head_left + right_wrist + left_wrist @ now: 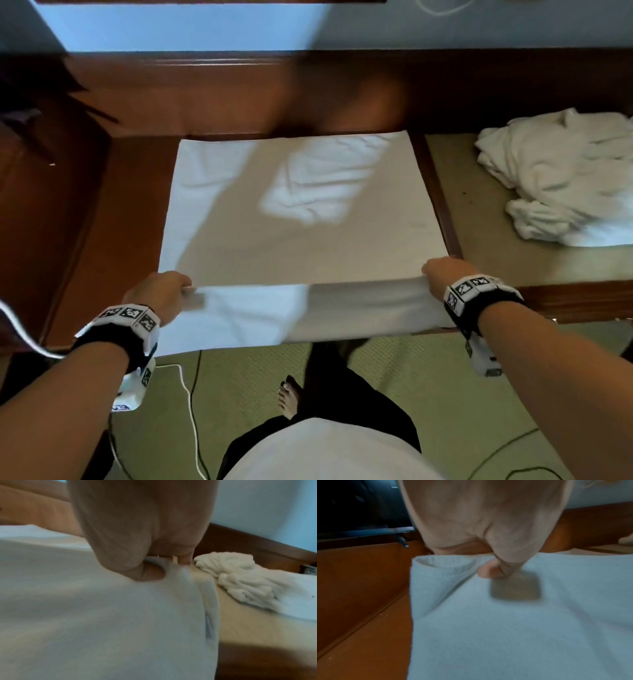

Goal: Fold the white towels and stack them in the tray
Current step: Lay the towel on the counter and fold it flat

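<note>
One towel [301, 205] is seen spread flat at the centre of the head view. One crumpled heap of towels [561, 178] is seen at the right edge; the number in it cannot be counted. Two hands are counted at the lower part: left [161, 291] and right [442, 274]. Two wristbands are counted: one [126, 325], another [479, 294]. One foot [289, 397] is seen below.

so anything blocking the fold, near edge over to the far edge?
Nothing visible. Left hand and right hand pinch the towel at its near corners; its spread surface is bare. The crumpled pile sits off right.
</note>
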The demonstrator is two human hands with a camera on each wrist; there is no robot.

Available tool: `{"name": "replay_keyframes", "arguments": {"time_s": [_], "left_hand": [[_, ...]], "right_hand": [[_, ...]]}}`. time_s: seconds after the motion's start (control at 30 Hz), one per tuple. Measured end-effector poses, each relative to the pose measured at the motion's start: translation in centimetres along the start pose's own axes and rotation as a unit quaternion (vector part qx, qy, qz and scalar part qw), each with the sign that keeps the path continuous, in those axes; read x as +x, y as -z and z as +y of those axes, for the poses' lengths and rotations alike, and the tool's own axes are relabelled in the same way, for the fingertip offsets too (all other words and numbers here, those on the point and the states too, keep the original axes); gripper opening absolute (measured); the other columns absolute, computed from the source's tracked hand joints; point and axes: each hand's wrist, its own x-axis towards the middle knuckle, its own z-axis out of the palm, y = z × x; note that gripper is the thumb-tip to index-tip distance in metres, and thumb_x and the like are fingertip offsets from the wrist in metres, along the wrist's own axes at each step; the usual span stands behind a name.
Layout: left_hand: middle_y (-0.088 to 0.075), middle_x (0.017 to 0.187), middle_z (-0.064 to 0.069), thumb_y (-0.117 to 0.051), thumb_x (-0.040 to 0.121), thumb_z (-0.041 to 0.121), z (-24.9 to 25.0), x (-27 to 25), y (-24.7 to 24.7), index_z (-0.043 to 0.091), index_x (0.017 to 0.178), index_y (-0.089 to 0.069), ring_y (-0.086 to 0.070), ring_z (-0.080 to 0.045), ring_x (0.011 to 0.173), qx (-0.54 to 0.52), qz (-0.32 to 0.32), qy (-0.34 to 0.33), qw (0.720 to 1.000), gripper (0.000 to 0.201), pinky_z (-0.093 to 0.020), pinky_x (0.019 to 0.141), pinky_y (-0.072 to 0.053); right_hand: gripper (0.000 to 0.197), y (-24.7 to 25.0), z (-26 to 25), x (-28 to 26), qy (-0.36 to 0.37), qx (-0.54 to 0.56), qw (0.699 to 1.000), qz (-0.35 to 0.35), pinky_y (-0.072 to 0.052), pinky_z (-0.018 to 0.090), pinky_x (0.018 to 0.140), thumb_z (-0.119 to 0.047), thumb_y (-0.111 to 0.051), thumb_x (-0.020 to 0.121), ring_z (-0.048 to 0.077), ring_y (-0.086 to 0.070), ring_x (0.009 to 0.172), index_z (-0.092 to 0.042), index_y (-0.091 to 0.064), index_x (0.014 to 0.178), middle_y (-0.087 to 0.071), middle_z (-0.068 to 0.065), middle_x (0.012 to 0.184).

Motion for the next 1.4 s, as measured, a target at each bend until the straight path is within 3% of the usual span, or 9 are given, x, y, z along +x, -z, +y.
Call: {"name": "replay_keyframes", "arguments": {"time_s": [0.3, 0.63, 0.77, 0.83, 0.9, 1.0, 1.13, 1.3, 1.4], "left_hand": [[-0.06, 0.073, -0.007, -0.049, 0.094, 0.008, 0.8, 6.1, 5.0, 0.018, 0.075, -0.062, -0.055, -0.026, 0.072, -0.014, 0.061, 0.033, 0.998, 0.025, -0.034, 0.061, -0.041], [-0.059, 0.077, -0.009, -0.047, 0.091, 0.001, 2.8, 14.7, 4.3, 0.026, 0.088, -0.066, -0.057, -0.034, 0.072, -0.038, 0.092, 0.099, 0.99, 0.032, -0.034, 0.062, -0.044], [-0.065, 0.106, -0.01, -0.054, 0.087, 0.0, 3.1, 15.7, 2.5, 0.021, 0.11, -0.07, -0.058, -0.037, 0.103, -0.011, 0.125, 0.081, 0.989, 0.035, -0.049, 0.094, -0.046], [-0.046, 0.148, -0.012, -0.061, 0.087, 0.013, 3.4, 15.2, 1.0, 0.02, 0.14, -0.053, -0.038, -0.04, 0.137, -0.004, 0.143, 0.067, 0.987, 0.054, -0.055, 0.111, -0.03], [-0.017, 0.166, -0.008, -0.054, 0.095, 0.037, 4.4, 13.8, -1.3, 0.025, 0.157, -0.027, -0.017, -0.037, 0.15, -0.019, 0.12, 0.014, 0.992, 0.068, -0.056, 0.118, -0.018], [0.0, 0.17, -0.003, -0.026, 0.097, 0.061, 5.8, 10.4, -6.3, 0.032, 0.161, -0.009, -0.008, -0.038, 0.154, -0.005, 0.063, -0.078, 0.995, 0.072, -0.062, 0.12, -0.013], [0.013, 0.169, 0.004, -0.017, 0.095, 0.069, 5.0, 8.0, -10.1, 0.032, 0.162, -0.004, 0.002, -0.037, 0.155, -0.009, 0.053, -0.061, 0.997, 0.078, -0.063, 0.121, -0.006], [0.005, 0.17, -0.005, -0.022, 0.092, 0.072, 6.4, 7.6, -9.5, 0.03, 0.162, -0.009, -0.003, -0.041, 0.154, -0.028, 0.059, -0.079, 0.995, 0.082, -0.068, 0.119, -0.009], [0.002, 0.17, -0.008, -0.022, 0.092, 0.073, 8.6, 6.5, -10.6, 0.032, 0.161, -0.01, -0.004, -0.043, 0.154, 0.021, 0.041, -0.124, 0.991, 0.081, -0.073, 0.115, -0.012]], "right_hand": [[0.029, 8.2, 1.3, 7.3, -0.015, 0.009, 0.997, 0.074, -0.051, 0.039, 0.08, -0.003, -0.046, 0.093, 0.036, -0.064, 0.102, -0.009, -0.064, 0.114, -0.065, 0.016, 0.115], [0.03, 10.2, 1.6, 16.7, -0.006, 0.016, 0.998, 0.055, -0.051, 0.041, 0.093, -0.005, -0.049, 0.091, 0.035, -0.06, 0.111, -0.016, -0.063, 0.115, -0.064, 0.013, 0.12], [0.032, 7.7, 1.4, 18.7, 0.008, 0.017, 0.986, 0.168, -0.043, 0.047, 0.095, -0.006, -0.057, 0.086, 0.037, -0.051, 0.116, -0.011, -0.065, 0.116, -0.059, 0.014, 0.123], [0.037, 5.5, 0.6, 18.3, 0.015, 0.089, 0.956, 0.279, -0.037, 0.052, 0.095, -0.009, -0.06, 0.081, 0.039, -0.045, 0.119, -0.009, -0.064, 0.117, -0.053, 0.015, 0.133], [0.043, 3.2, -1.8, 16.7, 0.047, 0.159, 0.929, 0.331, -0.035, 0.053, 0.097, -0.022, -0.053, 0.085, 0.04, -0.042, 0.125, -0.012, -0.058, 0.127, -0.045, 0.015, 0.145], [0.06, -1.5, -5.3, 13.4, 0.093, 0.179, 0.949, 0.243, -0.025, 0.053, 0.11, -0.048, -0.036, 0.096, 0.035, -0.019, 0.147, -0.027, -0.033, 0.152, -0.015, 0.007, 0.165], [0.071, -7.3, -5.5, 10.6, 0.06, 0.149, 0.966, 0.201, -0.01, 0.054, 0.119, -0.067, -0.022, 0.094, 0.027, 0.009, 0.153, -0.041, -0.004, 0.158, 0.012, -0.004, 0.167], [0.076, -6.2, -7.6, 10.1, 0.024, 0.188, 0.96, 0.205, -0.015, 0.058, 0.117, -0.067, -0.021, 0.091, 0.03, 0.001, 0.153, -0.033, -0.012, 0.158, 0.005, 0.003, 0.167], [0.076, -3.6, -13.2, 9.5, 0.097, 0.192, 0.945, 0.247, -0.02, 0.056, 0.114, -0.063, -0.031, 0.091, 0.033, -0.008, 0.152, -0.026, -0.024, 0.156, -0.004, 0.01, 0.167]]}}
